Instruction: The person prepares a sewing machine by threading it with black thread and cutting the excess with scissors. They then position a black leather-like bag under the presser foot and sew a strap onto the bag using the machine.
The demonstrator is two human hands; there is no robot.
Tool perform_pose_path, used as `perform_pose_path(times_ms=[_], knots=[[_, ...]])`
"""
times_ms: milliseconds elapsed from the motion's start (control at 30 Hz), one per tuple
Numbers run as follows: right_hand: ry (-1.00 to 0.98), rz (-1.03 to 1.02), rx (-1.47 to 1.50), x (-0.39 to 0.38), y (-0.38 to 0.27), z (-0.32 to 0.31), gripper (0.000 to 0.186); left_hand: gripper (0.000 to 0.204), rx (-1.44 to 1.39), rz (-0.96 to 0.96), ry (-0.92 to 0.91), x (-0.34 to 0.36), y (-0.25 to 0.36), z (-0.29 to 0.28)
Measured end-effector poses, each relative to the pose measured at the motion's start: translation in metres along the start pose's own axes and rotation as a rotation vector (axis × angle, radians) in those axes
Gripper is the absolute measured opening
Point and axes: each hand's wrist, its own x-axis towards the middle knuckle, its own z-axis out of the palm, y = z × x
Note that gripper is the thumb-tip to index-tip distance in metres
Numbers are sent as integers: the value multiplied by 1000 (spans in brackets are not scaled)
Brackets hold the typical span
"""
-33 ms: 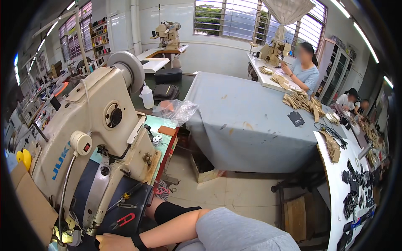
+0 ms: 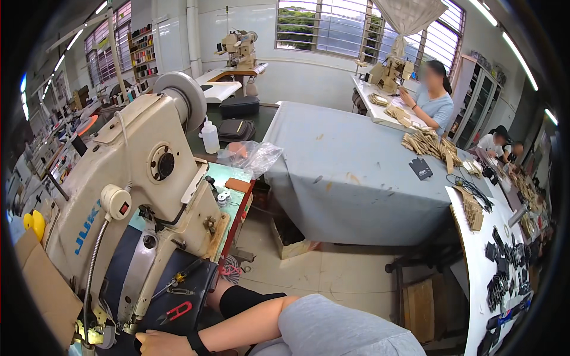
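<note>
My right hand point(image 2: 163, 344), with a black band at the wrist, lies at the lower edge of the picture, just right of the sewing machine's lit needle area. Its visible fingers are bent and closed against something dark, partly cut off by the edge, that I cannot make out. The large cream sewing machine point(image 2: 119, 160) fills the left side. Close above the hand, red-handled thread snips point(image 2: 177, 311) rest on the dark machine bed. A screwdriver point(image 2: 185, 272) and a small metal piece point(image 2: 180, 291) lie a little farther up. My left hand is out of view.
A cardboard flap point(image 2: 44, 291) stands at the near left. Bobbins point(image 2: 223, 198) and a white squeeze bottle point(image 2: 209, 137) sit beyond the machine. A grey-covered table point(image 2: 356, 172) holds tan pieces point(image 2: 430, 145). Black parts point(image 2: 504, 261) cover a white table at right; a person point(image 2: 436, 98) works behind.
</note>
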Motion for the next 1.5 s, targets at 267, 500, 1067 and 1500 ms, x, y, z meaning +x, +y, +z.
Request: perform_pose_path(times_ms=[267,500,1067,1500], knots=[[14,-91,-123,-7,13,-4,26,26,-6,55,6,5,-13,7],[-78,-89,-135,-3,19,1,22,27,-120,35,-40,5,1,10],[-114,101,231,11,32,3,11,16,-690,-132,-23,16,-18,9],[-165,370,342,17,23,-12,9,25,-601,-11,-139,37,-19,12]])
